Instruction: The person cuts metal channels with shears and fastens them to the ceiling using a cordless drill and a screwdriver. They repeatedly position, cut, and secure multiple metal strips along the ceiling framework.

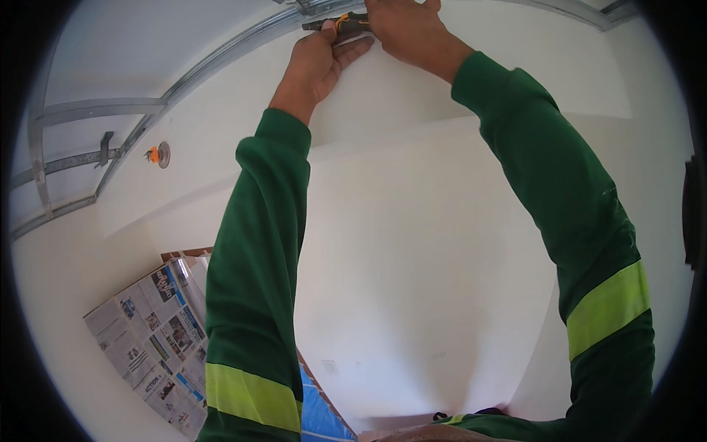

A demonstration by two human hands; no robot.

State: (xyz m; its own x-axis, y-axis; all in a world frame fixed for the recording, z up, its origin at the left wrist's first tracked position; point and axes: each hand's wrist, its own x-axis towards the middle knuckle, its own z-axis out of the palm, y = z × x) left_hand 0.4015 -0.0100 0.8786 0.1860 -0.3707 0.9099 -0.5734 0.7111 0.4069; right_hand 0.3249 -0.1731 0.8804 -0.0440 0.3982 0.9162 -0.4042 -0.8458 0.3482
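Note:
Both my arms, in green sleeves with lime bands, reach up to the top of the view. A small black-and-orange hand tool [352, 23] lies level between my hands, just under a metal ceiling channel [254, 31]; its exact kind does not show. My left hand [315, 60] has its thumb on the tool's left part, with the other fingers stretched beneath it. My right hand [409, 33] is closed round the tool's right end and hides that part. The right fingers are partly cut off by the upper edge.
More metal framing [103, 110] spans the upper left. An orange fitting with a round metal disc [164, 155] juts from the white wall [412, 243]. At the lower left stands a newspaper-covered panel [151, 346], near blue sheeting [322, 412]. A dark object [691, 214] sits at the right edge.

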